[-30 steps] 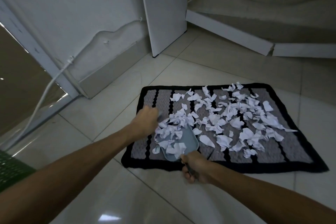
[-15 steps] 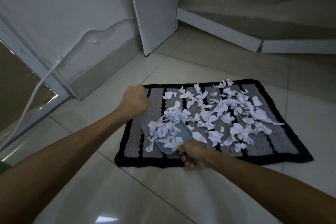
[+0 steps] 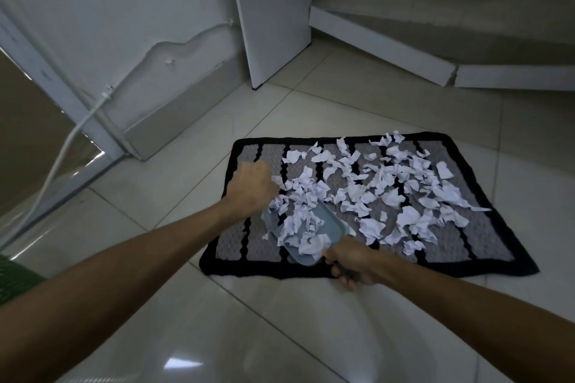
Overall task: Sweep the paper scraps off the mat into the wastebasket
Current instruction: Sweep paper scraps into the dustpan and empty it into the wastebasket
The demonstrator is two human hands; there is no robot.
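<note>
A grey mat [image 3: 485,246] with black stripes and a black border lies on the tiled floor. White paper scraps [image 3: 401,183] cover its middle and right side. My right hand [image 3: 351,261] grips the handle of a blue-grey dustpan [image 3: 334,221] at the mat's near edge. The pan rests on the mat with a heap of scraps in it. My left hand [image 3: 252,186] is a fist at the pan's left mouth, against the scrap pile. It is closed round what looks like a small brush, mostly hidden under the hand.
A green mesh container [image 3: 12,280], probably the wastebasket, shows at the lower left edge. A white cable [image 3: 62,152] runs down the left wall. A white panel [image 3: 273,15] stands behind the mat, with a skirting board [image 3: 379,43] to its right. Glossy floor tiles [image 3: 236,336] lie in front.
My left hand drew back to the mat's left edge, then pushed right again into the scraps at the pan's mouth. The dustpan stayed in place in my right hand.
</note>
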